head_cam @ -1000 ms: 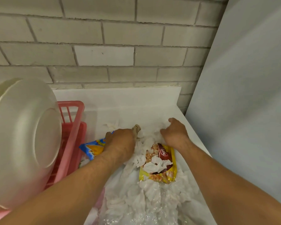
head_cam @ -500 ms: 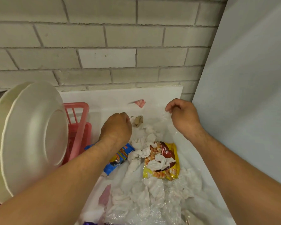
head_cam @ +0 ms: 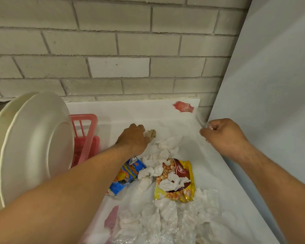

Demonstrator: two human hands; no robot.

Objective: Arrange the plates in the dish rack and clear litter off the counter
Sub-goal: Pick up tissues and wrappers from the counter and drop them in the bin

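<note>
Left hand (head_cam: 132, 140) curled round edge of clear plastic bag (head_cam: 181, 226), right hand (head_cam: 224, 136) pinching opposite edge, crumpled tissues (head_cam: 165, 150) and yellow snack wrapper (head_cam: 183, 173) between both hands, white plates (head_cam: 37, 147) left of left hand

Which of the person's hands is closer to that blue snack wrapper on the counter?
The left. The left hand is just beyond the blue snack wrapper, its forearm overlapping it. The right hand is far off to the right, pinching clear plastic.
</note>
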